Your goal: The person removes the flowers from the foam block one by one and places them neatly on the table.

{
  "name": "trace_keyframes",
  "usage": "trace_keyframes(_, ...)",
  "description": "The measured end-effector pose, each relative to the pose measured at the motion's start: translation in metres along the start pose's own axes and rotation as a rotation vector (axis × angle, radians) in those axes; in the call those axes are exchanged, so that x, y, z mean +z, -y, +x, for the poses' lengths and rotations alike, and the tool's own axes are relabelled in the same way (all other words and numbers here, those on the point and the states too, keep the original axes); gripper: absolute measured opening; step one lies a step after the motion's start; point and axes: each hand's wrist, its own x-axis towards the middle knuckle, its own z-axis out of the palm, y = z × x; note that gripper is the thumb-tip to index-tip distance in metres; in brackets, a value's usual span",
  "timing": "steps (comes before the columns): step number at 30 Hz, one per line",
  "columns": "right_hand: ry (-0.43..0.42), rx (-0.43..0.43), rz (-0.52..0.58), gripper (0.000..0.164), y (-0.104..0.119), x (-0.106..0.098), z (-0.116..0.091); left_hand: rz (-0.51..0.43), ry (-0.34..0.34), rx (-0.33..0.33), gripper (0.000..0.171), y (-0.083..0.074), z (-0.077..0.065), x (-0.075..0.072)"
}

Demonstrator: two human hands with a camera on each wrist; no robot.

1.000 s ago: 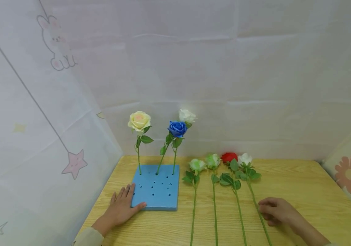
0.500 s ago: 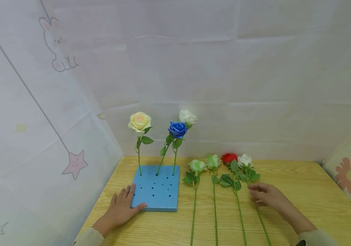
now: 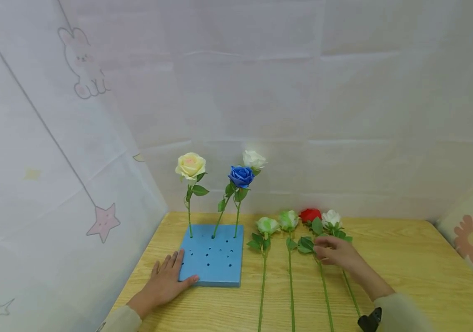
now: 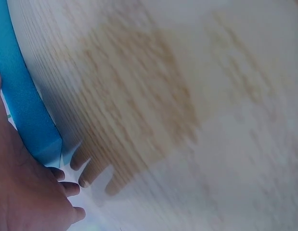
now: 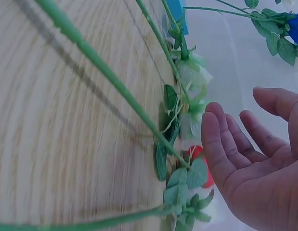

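My left hand [image 3: 162, 282] lies flat with spread fingers at the left edge of a blue block [image 3: 221, 275] pierced with small holes. A cream-yellow rose [image 3: 191, 165], a blue rose [image 3: 241, 176] and a white rose [image 3: 254, 159] stand in its back row of holes. My right hand [image 3: 340, 254], fingers loosely bent and holding nothing, is over the upper stems of a red rose [image 3: 310, 215] and another white rose [image 3: 331, 217]. In the right wrist view the palm [image 5: 264, 183] faces the red rose's leaves [image 5: 197, 173], with a gap between fingers and thumb.
Two green-and-white roses [image 3: 267, 225] lie on the wooden table [image 3: 410, 276] between the block and the red rose, stems toward the front. A pale printed cloth [image 3: 286, 101] hangs behind the table and at both sides.
My right hand has moved forward and left, from beside the lying white rose's stem to over the red rose's upper stem. The left hand has stayed on the block.
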Motion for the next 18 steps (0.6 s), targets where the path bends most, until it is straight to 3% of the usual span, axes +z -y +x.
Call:
trace_keyframes(8,0.012,-0.051,0.052,0.054,0.012,0.019,0.021,0.014,-0.014,0.008,0.108,0.001,0.001,0.001)
trace_keyframes(18,0.011,-0.041,0.085,0.047,0.027,0.048,0.047,0.011,-0.025,0.011,0.108,0.001,0.001,0.003)
